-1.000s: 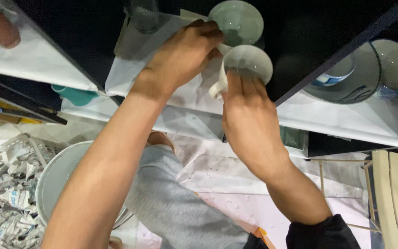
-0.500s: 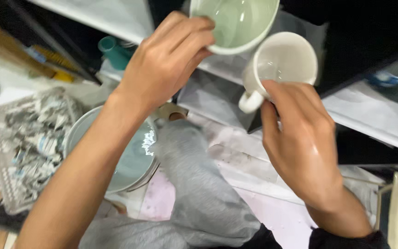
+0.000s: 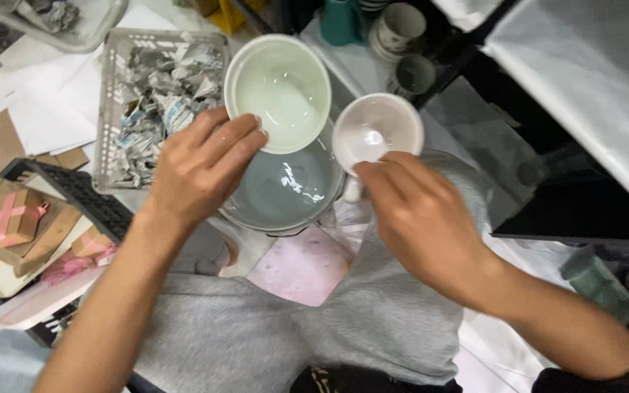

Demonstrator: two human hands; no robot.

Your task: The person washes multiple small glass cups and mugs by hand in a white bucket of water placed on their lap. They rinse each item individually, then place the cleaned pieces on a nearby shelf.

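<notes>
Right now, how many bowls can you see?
2: a small pale green ceramic bowl held in the left hand, and a big grey-green bowl below it. More may be hidden.

Brown cardboard box [image 3: 10, 218], pink tape cross, lies far left.

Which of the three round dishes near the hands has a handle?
The white cup in the right hand; the pale green bowl and big grey-green bowl have none.
</notes>
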